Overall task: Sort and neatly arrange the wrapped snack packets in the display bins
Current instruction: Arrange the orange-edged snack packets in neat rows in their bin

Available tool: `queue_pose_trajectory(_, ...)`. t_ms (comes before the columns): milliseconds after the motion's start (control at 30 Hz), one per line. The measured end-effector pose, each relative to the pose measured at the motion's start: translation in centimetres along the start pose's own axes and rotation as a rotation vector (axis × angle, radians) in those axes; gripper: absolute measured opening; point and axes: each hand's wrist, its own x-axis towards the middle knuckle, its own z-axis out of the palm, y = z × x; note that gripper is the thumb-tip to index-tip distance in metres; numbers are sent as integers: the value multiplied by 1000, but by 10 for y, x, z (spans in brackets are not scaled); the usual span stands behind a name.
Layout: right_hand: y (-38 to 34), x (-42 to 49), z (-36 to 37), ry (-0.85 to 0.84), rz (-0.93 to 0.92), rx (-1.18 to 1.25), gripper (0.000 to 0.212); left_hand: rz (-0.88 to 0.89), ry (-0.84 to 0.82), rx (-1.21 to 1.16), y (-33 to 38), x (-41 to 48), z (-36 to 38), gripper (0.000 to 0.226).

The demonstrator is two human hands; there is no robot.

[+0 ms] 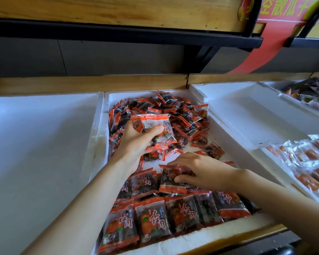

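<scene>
A white foam bin in the middle holds orange-and-clear snack packets. A loose pile of packets fills its far half. Neat rows of packets lie flat along its near edge. My left hand grips a stack of several packets above the middle of the bin. My right hand lies low over the near rows, fingers and thumb pinching one packet that sits on top of the arranged ones.
An empty white foam bin lies to the left and another empty one to the right. Further right, bins hold clear packets with orange contents and dark packets. A wooden shelf with a red banner overhangs.
</scene>
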Motion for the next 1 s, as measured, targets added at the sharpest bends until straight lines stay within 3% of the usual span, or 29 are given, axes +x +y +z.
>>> queue_pose_trajectory(167,-5,-2,1,-26,34,94,46,-8,-13,11,-2,-1,2,44)
queue_pose_trajectory(333,-14,-2,-17,334,288,788,39,-8,-35,21,-3,-3,5,46)
queue_pose_trajectory(433,-18,-1,-31,362,359,1068,42,-24,-44,69,-5,-4,8,49)
queue_pose_trajectory(467,-19,1,-32,339,367,1107,43,-22,-58,104,-6,-6,9,58)
queue_pose_trajectory(567,-20,5,-34,305,359,1180,32,-13,-92,150,-5,-9,10,116)
queue_pose_trajectory(667,-14,-1,-37,325,391,1241,21,-17,-97,93,-5,-11,11,130)
queue_pose_trajectory(700,-12,-6,-40,334,411,1251,20,-17,-96,72,-3,-13,11,122)
queue_pose_trajectory(800,0,-22,-46,298,497,1159,16,16,-53,19,-4,-10,9,53)
queue_pose_trajectory(833,3,-28,-46,239,512,1107,17,16,-36,24,-5,-9,9,42)
queue_pose_trajectory(1000,3,-56,-31,-54,562,702,12,23,-53,41,-9,-9,13,34)
